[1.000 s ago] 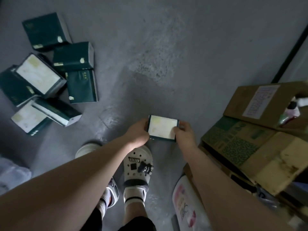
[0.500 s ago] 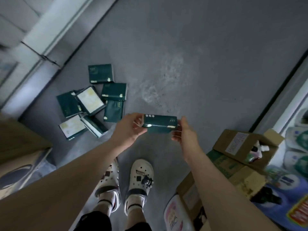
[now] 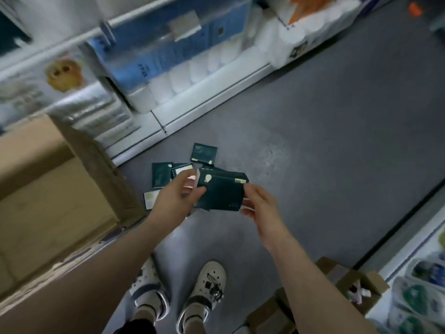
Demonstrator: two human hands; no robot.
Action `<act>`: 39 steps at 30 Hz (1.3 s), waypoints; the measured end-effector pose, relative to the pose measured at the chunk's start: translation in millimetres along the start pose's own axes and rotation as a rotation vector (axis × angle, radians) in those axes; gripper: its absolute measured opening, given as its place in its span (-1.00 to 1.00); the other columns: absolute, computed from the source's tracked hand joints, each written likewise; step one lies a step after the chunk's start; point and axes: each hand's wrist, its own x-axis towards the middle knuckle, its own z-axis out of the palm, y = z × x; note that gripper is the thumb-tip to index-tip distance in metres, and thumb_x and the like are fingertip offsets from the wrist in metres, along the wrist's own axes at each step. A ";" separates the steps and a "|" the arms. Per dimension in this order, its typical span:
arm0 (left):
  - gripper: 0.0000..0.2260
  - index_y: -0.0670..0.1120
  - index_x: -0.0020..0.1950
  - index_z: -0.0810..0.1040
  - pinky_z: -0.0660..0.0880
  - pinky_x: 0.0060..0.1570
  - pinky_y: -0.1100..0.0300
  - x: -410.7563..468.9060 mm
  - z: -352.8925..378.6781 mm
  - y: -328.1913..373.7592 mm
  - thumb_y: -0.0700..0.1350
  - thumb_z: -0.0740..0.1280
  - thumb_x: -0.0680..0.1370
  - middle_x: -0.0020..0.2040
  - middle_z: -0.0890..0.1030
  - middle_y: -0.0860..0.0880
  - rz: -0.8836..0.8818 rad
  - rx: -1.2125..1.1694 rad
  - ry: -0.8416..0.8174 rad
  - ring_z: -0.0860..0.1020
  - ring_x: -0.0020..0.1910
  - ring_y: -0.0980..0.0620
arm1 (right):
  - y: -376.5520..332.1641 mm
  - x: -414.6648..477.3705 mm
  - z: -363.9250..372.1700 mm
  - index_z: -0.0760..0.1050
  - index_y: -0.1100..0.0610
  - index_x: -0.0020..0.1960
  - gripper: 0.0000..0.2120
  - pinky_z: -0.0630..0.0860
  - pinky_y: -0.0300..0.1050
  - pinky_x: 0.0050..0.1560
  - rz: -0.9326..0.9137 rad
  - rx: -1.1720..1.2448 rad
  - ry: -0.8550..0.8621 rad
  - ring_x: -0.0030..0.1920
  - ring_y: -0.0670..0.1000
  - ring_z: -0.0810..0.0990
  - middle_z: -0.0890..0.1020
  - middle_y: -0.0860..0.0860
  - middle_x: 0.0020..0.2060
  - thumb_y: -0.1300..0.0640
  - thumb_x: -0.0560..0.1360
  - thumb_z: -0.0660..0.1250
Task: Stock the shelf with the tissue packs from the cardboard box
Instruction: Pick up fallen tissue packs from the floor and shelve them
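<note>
- We see the cardboard box at far left, near the shelf
- Loose tissue packs lie on the floor just beside the box
- The left hand pinches the left end of a dark green pack, held above the floor
- The right hand grips its right end

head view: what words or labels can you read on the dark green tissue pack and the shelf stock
No text is readable.
On the dark green tissue pack, gripped by left hand and right hand: pale print, too small.
On the blue toilet-roll pack: print blurred.
</note>
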 end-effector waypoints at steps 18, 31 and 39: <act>-0.67 0.05 0.32 0.37 0.52 0.07 0.34 -41.9 -194.1 -7.2 -0.19 0.31 0.59 0.21 0.56 0.00 0.072 -0.421 0.212 0.58 0.14 0.09 | -96.5 -63.5 220.6 0.47 0.04 0.25 -0.65 0.63 0.00 0.09 -0.042 -0.147 -0.397 0.09 0.04 0.69 0.68 0.06 0.10 0.26 0.51 0.42; -0.31 0.26 0.52 0.11 0.53 0.07 0.24 -22.3 -341.9 34.0 -0.23 0.35 0.57 0.19 0.51 0.06 0.208 -0.486 0.428 0.59 0.06 0.13 | -244.5 -66.5 364.5 0.53 0.03 0.11 -0.77 0.49 -0.25 0.01 -0.725 -0.752 -0.364 -0.08 -0.09 0.56 0.63 -0.05 -0.07 0.21 0.50 0.45; -0.43 0.05 0.52 0.22 0.51 0.11 0.22 19.3 -380.2 53.8 -0.27 0.32 0.57 0.24 0.46 0.10 0.195 -0.544 0.419 0.52 0.22 0.06 | -303.6 -47.7 430.6 0.56 0.01 0.25 -0.63 0.34 -0.14 0.25 -1.186 -1.185 -0.208 0.19 0.17 0.45 0.43 0.10 0.10 0.18 0.46 0.44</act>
